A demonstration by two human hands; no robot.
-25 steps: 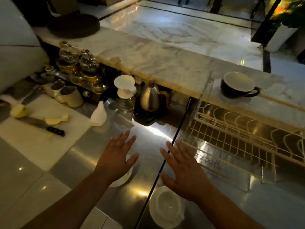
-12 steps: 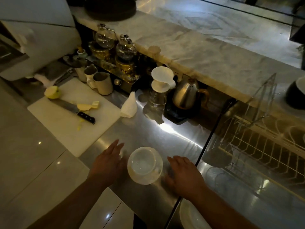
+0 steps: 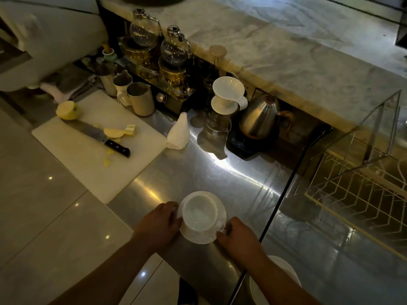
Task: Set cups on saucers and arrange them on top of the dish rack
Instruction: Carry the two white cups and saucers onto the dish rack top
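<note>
A white cup (image 3: 200,211) stands on a white saucer (image 3: 206,235) on the steel counter, near its front edge. My left hand (image 3: 161,223) grips the saucer's left rim, by the cup's handle. My right hand (image 3: 236,237) grips the saucer's right rim. The wire dish rack (image 3: 361,190) with its clear cover stands at the right. Another white saucer (image 3: 284,271) shows partly under my right forearm.
A white cutting board (image 3: 88,159) with a knife (image 3: 99,135) and cut fruit lies at the left. Behind stand metal pitchers (image 3: 141,99), two siphon brewers (image 3: 174,62), a white dripper on a glass server (image 3: 226,95) and a steel kettle (image 3: 259,117). A marble ledge (image 3: 286,51) runs along the back.
The view has swung left and down. Both hands, open and apart beside the cup and saucer half a second ago, have closed onto the saucer's two sides.
</note>
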